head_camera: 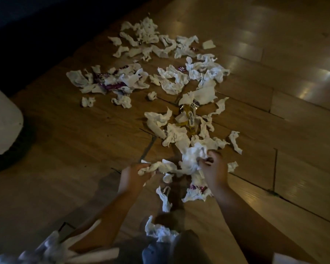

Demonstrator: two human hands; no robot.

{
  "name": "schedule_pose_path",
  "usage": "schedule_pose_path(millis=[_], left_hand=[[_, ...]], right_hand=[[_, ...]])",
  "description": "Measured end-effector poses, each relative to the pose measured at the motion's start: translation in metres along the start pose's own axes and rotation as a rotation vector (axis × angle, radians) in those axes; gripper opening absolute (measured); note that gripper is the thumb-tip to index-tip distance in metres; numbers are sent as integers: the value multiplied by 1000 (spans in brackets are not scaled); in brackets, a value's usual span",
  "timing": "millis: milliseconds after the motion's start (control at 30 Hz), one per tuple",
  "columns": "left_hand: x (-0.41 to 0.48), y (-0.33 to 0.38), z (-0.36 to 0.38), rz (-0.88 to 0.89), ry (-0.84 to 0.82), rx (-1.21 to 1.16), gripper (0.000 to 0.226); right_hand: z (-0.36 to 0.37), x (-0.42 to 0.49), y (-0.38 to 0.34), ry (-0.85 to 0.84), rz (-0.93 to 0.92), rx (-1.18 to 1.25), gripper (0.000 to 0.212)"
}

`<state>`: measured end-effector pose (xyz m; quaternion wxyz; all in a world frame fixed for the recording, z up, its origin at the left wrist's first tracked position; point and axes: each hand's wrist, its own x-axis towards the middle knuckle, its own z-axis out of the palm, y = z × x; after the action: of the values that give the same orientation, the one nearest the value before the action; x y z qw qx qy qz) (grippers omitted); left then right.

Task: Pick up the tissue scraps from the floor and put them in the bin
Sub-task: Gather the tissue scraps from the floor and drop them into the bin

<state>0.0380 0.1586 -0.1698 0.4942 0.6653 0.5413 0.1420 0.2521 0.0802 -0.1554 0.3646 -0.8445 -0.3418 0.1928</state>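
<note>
Nearest the camera, pale cloth (51, 248) lay bunched at the bottom left, and a crumpled tissue (160, 232) sat just ahead of it on the wood floor (55, 134). Two bare forearms reached forward from there. A long twisted scrap (165, 199) lay between them, with another scrap (195, 194) to its right, close by the right forearm, and a bit of purple wrapper (195, 187) peeked out above that one.

The left hand (134, 175) was closed around a crumpled scrap (149, 167), its fingers curled over it. The right hand (214, 169) was clamped on a larger wad (192, 159) of tissue, fingertips pinching into its top. Both bundles were joined by a band of tissue that lay between the hands, just off or on the floor; which one could not be told.

Past the hands, more scraps (174, 135) trailed away up the middle of the floor, mixed with a yellow wrapper (191, 121) that bore dark lettering. A single strip (235, 141) lay apart on the right. Farther on, a left cluster (111, 81) was tangled with purple wrappers (112, 85), and a right cluster (202, 73) spread beside it. The farthest heap (147, 35) lay near the dark edge of the room.

At the left edge, level with the middle of the mess and well apart from the hands, stood a white rounded container (2, 121), probably the bin; only part of it showed.
</note>
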Motion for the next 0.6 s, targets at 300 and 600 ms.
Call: schedule_pose_path(millis=[300,600], left_hand=[[22,0,8,-194,-137,236,30],[3,14,-27,-191,58,-104,38]], right_hand=[[5,-14,33,-287,55,-260,15],[3,-20,-42,-122,74,296,19]])
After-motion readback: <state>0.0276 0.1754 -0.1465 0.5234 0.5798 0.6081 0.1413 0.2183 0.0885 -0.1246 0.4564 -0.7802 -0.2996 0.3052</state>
